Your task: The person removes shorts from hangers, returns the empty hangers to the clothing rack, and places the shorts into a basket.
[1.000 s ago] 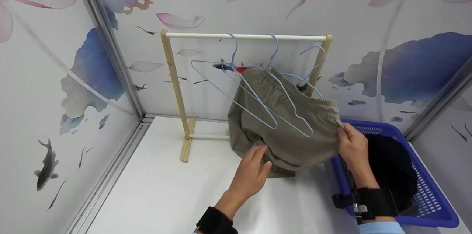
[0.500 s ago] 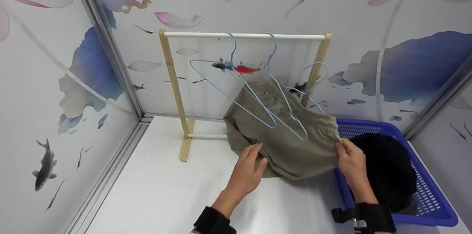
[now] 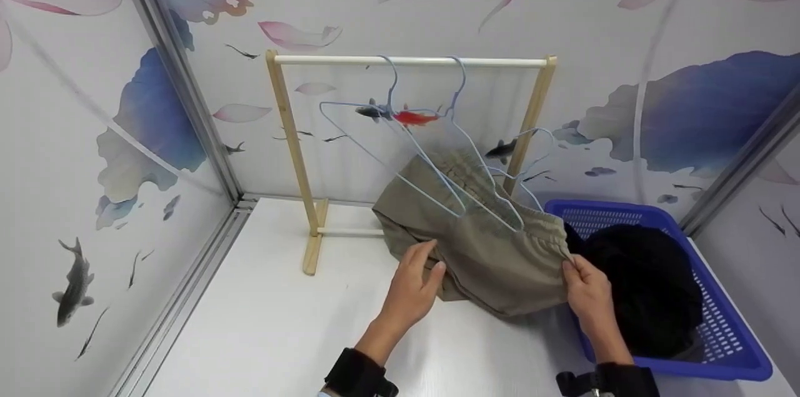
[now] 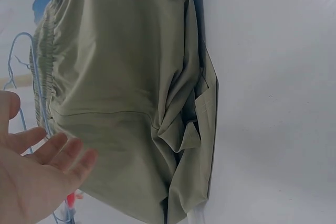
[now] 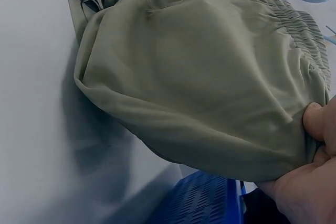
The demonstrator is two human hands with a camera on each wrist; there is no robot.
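Olive pants (image 3: pixel 494 259) with a gathered elastic waistband hang slanted before the rack, their lower part bunched on the white table. My right hand (image 3: pixel 589 292) pinches the waistband's right end, thumb on the near side. My left hand (image 3: pixel 409 287) is at the lower left front of the pants, fingers extended and holding nothing; whether the fingertips touch the cloth, I cannot tell. A blue wire hanger (image 3: pixel 539 156) rises from behind the waistband, its hook off the rail; its lower part is hidden. Two other blue hangers, a left one (image 3: pixel 392 87) and a right one (image 3: pixel 458 87), hang from the rail in front of the pants.
The wooden rack (image 3: pixel 294 140) has a white rail (image 3: pixel 337 60) across its top. At the right, a blue basket (image 3: pixel 731 322) holds black cloth (image 3: pixel 650 291). Patterned walls enclose the table (image 3: pixel 269 322) at the back and sides.
The waistband and my right hand have moved down, along with the loose hanger behind the pants. My left hand has shifted slightly left and stays unclenched. The rack stands where it was.
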